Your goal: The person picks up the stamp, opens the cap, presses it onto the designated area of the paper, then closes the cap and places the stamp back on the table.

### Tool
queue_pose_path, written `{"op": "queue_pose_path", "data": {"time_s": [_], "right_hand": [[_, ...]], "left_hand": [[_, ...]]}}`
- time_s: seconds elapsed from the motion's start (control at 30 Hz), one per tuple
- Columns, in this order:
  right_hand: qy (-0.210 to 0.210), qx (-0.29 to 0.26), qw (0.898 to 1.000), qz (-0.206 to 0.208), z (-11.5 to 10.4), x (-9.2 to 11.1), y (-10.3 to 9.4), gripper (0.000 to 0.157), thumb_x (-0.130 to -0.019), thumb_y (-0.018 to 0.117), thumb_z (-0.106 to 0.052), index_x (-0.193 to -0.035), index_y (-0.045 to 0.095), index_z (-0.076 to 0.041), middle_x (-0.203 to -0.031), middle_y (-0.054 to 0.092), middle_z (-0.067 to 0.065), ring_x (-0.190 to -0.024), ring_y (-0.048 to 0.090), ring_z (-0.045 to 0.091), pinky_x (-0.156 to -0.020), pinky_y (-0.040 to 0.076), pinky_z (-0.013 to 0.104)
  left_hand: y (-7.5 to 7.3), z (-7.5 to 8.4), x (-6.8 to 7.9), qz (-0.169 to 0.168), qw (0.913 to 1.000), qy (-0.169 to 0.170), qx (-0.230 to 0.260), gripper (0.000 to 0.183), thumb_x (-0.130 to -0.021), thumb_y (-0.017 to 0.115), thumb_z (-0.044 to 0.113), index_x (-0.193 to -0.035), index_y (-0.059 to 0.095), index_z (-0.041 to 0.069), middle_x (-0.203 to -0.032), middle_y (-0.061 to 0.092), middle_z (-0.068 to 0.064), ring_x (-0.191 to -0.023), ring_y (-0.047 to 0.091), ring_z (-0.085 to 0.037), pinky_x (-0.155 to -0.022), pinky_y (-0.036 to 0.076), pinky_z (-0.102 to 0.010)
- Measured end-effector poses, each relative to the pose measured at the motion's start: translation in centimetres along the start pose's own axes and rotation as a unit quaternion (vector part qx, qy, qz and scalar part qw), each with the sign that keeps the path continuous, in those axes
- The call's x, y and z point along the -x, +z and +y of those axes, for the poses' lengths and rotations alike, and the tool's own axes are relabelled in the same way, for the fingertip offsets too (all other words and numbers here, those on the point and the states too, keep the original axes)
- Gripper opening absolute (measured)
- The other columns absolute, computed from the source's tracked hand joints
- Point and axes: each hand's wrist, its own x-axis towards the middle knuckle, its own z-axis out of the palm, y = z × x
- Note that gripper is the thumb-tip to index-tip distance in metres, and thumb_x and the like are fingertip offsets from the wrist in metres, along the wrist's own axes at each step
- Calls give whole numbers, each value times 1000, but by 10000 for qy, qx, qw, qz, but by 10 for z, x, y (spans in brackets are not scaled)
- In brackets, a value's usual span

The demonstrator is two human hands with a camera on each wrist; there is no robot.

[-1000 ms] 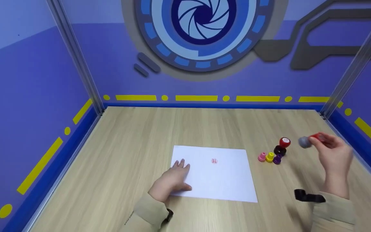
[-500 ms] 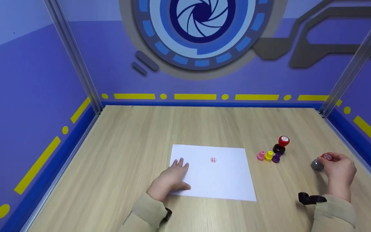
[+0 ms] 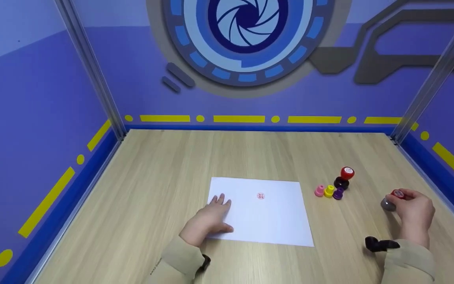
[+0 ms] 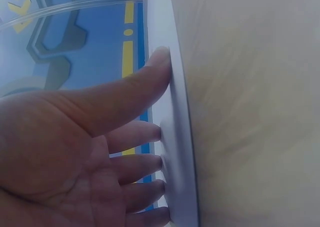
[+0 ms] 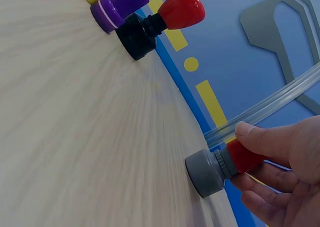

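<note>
Pinches one red-knobbed, grey-based stamp [image 3: 387, 205] in right hand [image 3: 415, 209] at frame right, base lower left of the grip; rests spread left hand [image 3: 208, 221] on one rectangular white paper sheet [image 3: 270, 221], lower centre.

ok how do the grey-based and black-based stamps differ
The grey-based stamp has a grey collar, the black-based stamp a black one. The right hand grips the grey-based stamp; the black-based stamp, near the purple piece, is untouched. Both have red handles.
</note>
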Motion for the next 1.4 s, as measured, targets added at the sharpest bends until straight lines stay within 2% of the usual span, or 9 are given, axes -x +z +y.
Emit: {"op": "queue_pose_path", "data": {"time_s": [0.2, 0.33, 0.43, 0.5, 0.57, 0.67, 1.1, 1.27, 1.4], "right_hand": [[-93, 10, 10000, 3, -13, 9, -4, 71, -98, 69, -32, -157, 40, -4, -161, 41, 23, -145, 42, 42, -121, 37, 55], [-618, -112, 9978, 207, -33, 14, 14, 64, -98, 68, -40, -152, 51, -9, -154, 53, 18, -137, 54, 34, -104, 52, 34], [-984, -184, 9949, -124, -43, 15, 35, 65, -99, 67, -44, -151, 51, -10, -152, 56, 16, -135, 57, 31, -96, 53, 25], [-1019, -329, 9931, -471, -44, 14, 47, 70, -99, 66, -44, -155, 45, -9, -156, 50, 17, -140, 53, 32, -107, 53, 31], [-978, -467, 9918, -678, -44, 12, 59, 74, -100, 65, -44, -159, 38, -8, -160, 45, 17, -145, 49, 35, -117, 47, 43], [-945, -612, 9907, -761, -41, 8, 72, 78, -99, 66, -44, -160, 34, -8, -162, 42, 18, -147, 46, 37, -119, 42, 50], [-1084, -664, 9894, -699, -52, 2, 89, 63, -102, 66, -25, -157, 41, -8, -158, 47, 22, -145, 47, 39, -121, 39, 51], [-1131, -655, 9900, -535, -62, 7, 84, 66, -100, 68, -32, -156, 43, -10, -157, 49, 19, -143, 49, 36, -119, 42, 49], [-1202, -891, 9875, -492, -76, 21, 80, 68, -98, 70, -37, -157, 43, -14, -158, 50, 13, -144, 50, 32, -119, 43, 44]], "left_hand": [[2, -1, 0, 60, 10000, 38, -53, 86, -89, 81, 30, -158, 37, 3, -171, 21, -21, -160, 17, -38, -130, 22, -52], [1, 0, 0, 64, 9998, 56, -154, 86, -89, 81, 31, -158, 37, 3, -170, 21, -21, -159, 18, -38, -130, 23, -52], [1, 2, -1, 43, 9998, 62, -200, 86, -89, 81, 31, -158, 37, 3, -170, 21, -21, -159, 18, -38, -129, 24, -52], [1, 2, -1, 30, 9998, 76, -197, 86, -90, 81, 31, -158, 37, 3, -170, 21, -21, -159, 18, -38, -129, 24, -52], [0, 3, -1, 16, 9998, 80, -182, 86, -89, 81, 31, -158, 37, 3, -170, 21, -21, -160, 18, -38, -129, 24, -52], [0, 3, -2, -11, 9998, 40, -182, 87, -89, 81, 31, -158, 37, 4, -171, 21, -20, -160, 18, -38, -129, 24, -52], [3, 2, -3, 2, 9999, -8, -161, 87, -89, 81, 33, -158, 37, 4, -171, 20, -19, -160, 18, -37, -130, 23, -52], [2, 1, -3, 25, 9997, -8, -226, 87, -89, 81, 33, -158, 37, 4, -171, 21, -20, -160, 19, -37, -130, 24, -51], [1, 0, -2, 50, 9998, -23, -201, 86, -89, 81, 32, -158, 37, 4, -171, 21, -20, -160, 19, -38, -130, 24, -51]]}}
